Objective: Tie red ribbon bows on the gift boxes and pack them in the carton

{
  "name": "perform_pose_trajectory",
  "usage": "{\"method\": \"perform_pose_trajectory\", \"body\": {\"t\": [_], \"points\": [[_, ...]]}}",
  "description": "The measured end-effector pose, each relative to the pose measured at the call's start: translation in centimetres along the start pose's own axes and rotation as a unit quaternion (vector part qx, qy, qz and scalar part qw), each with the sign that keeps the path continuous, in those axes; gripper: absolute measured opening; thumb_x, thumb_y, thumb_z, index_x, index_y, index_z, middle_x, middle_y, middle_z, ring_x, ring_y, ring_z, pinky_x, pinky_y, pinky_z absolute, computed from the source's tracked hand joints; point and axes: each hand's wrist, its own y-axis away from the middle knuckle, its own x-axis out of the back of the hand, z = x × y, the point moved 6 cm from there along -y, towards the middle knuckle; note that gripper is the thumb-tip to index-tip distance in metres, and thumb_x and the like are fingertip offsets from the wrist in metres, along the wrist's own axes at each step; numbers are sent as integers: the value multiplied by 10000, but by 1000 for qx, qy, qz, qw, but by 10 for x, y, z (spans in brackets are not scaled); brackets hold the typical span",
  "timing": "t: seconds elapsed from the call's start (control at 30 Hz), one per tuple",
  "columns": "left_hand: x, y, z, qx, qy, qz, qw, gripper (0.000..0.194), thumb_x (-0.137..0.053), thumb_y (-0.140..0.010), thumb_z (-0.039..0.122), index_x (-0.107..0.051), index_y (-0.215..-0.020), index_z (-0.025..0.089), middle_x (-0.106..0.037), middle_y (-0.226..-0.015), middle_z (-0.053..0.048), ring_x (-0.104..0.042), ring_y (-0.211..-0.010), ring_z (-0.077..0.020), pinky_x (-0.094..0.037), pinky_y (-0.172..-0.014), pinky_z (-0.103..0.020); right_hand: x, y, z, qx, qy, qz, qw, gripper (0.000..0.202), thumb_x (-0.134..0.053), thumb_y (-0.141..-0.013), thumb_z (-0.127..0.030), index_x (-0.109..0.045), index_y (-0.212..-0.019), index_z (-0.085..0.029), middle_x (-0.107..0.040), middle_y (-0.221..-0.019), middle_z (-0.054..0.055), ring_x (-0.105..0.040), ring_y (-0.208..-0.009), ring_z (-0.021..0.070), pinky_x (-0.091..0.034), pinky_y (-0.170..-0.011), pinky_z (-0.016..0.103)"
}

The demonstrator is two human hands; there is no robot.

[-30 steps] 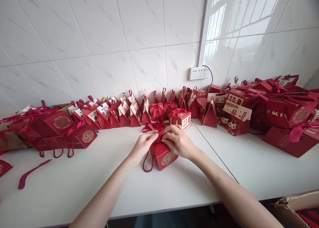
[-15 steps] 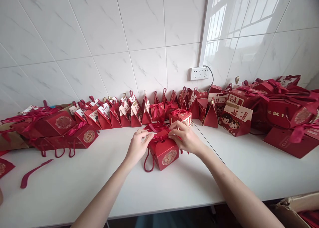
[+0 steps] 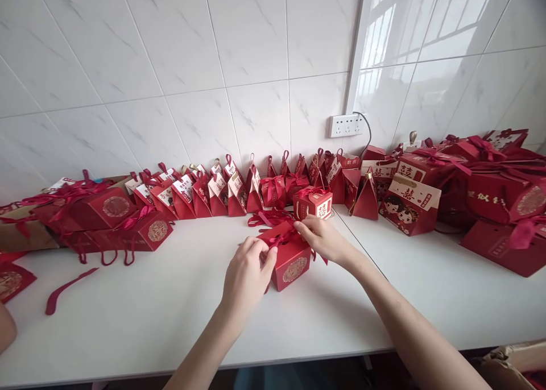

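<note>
A red gift box point(image 3: 292, 265) with a gold round emblem on its end sits on the white table before me. A red ribbon point(image 3: 278, 240) is tied in a knot on its top. My left hand point(image 3: 249, 265) is closed at the box's left side, thumb and fingers pinching the ribbon close to the knot. At the upper right of the box, my right hand point(image 3: 322, 237) is closed with its fingertips on the ribbon, whose held end is mostly hidden. Loose red ribbons point(image 3: 268, 218) lie just behind the box.
A row of red and white triangular boxes point(image 3: 217, 194) lines the tiled wall. Ribboned boxes are piled at left point(image 3: 140, 233) and right point(image 3: 503, 194). One ribbon strip point(image 3: 68, 290) lies on the table point(image 3: 140, 327). Another person's arm point(image 3: 6, 328) shows at the left edge.
My left hand has rolled over the box's left side and come closer to the knot, now covering the rope handle. The right hand has shifted slightly, still at the ribbon. The view moved a little.
</note>
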Motion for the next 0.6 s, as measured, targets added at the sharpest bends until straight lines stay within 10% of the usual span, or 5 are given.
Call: {"method": "perform_pose_trajectory", "body": {"t": [0.2,0.6], "points": [[-6,-3,-10,-6,94,22,995,218,-475,-853,319,-479,-665,207,-567,-900,-43,-557,-921,-195,-477,-783,-324,-16,1,7,-110,-103,-35,988,499,-400,-833,-610,-348,-544,-206,-356,-509,-37,-318,-466,95,-252,-431,255],[-16,-15,-39,107,278,-21,954,265,-495,-784,405,-508,-627,192,-522,-1030,-88,-554,-1022,-224,-487,-850,-324,-25,-2,11,-111,-189,-41,975,317,-503,-797,-432,-431,-602,-194,-431,-554,-41,-393,-476,86,-290,-411,224]]}}
